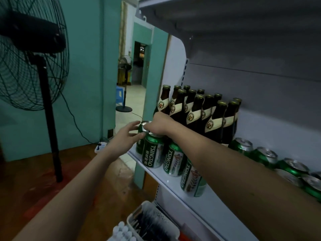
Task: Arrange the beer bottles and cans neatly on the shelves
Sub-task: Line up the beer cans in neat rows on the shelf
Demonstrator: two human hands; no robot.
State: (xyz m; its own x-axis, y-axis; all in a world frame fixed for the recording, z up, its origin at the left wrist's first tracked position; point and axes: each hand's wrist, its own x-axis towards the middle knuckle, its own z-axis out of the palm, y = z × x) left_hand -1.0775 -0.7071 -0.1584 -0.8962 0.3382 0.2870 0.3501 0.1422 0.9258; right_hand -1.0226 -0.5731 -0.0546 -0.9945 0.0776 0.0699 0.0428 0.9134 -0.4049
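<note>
Green Tsingtao cans stand along the front of the white shelf. At its left end, a green can is gripped from above at its silver top by my right hand. My left hand touches that can's side with fingers spread. Right beside it stand a second can and a third can. Behind them several brown beer bottles with cream labels stand in rows. More green cans sit to the right behind my right forearm.
A black pedestal fan stands at the left on a brown floor, its cord trailing to a socket strip. An upper shelf hangs overhead. A white basket of small items sits on the shelf below. A doorway opens beyond the shelf's end.
</note>
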